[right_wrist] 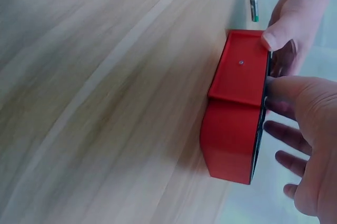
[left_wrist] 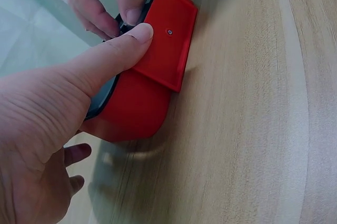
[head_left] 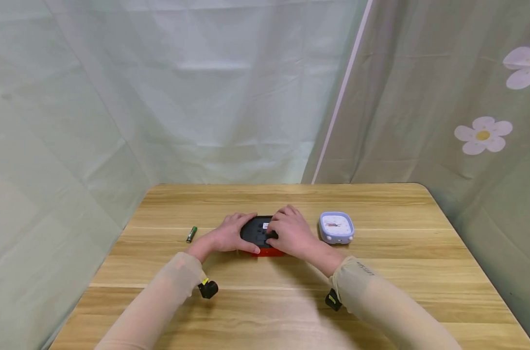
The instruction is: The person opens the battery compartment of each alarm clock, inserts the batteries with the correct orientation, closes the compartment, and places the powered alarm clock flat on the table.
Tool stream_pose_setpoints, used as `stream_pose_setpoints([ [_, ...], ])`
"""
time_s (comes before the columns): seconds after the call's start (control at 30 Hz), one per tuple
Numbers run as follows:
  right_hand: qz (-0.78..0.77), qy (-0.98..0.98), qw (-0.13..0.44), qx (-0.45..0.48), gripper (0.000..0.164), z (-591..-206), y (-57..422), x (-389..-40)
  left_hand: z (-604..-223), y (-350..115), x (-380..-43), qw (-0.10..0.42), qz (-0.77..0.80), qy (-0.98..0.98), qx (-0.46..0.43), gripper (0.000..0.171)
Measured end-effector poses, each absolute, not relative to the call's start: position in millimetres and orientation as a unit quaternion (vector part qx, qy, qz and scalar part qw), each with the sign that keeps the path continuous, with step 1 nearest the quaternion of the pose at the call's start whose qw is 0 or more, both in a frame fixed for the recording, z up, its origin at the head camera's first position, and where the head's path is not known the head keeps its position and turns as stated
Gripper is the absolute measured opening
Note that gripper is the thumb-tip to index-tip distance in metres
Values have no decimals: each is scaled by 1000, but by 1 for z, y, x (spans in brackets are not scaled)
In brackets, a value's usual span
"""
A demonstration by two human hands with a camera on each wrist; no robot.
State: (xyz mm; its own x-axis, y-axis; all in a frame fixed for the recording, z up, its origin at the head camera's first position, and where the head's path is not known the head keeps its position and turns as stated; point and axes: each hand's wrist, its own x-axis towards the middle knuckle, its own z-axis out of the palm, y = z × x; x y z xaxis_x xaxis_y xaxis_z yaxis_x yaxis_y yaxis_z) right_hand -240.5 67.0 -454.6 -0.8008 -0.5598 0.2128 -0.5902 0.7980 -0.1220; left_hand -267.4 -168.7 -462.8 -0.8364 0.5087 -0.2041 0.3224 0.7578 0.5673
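A red box-like case [head_left: 270, 252] with a black back panel [head_left: 252, 232] lies panel up on the table. My left hand [head_left: 230, 235] grips its left side, the thumb [left_wrist: 124, 50] over the black rim and the red front wall. Above the panel is my right hand [head_left: 293, 233], its thumb and index finger bent down onto the black back. The other right fingers [right_wrist: 289, 147] stay loosely spread. Whether a small part is pinched between the right fingertips is hidden. A small screw [right_wrist: 241, 62] shows in the red wall.
A green and black battery [head_left: 192, 234] lies on the table left of my left hand. To the right of the case stands a light blue clock [head_left: 336, 228] with a white face. Behind the wooden table [head_left: 265, 311] hangs a pale curtain [head_left: 230, 97].
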Motion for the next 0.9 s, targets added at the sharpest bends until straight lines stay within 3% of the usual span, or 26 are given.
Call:
stream_pose_setpoints([
  [0.23,88,-953,83,278,16,-453,59,-237,-463,-168,-268,176,268,921,222,111],
  [0.9,12,-941,162,297,9,-459,53,-230,-465,-169,-270,178,272,920,219,112],
])
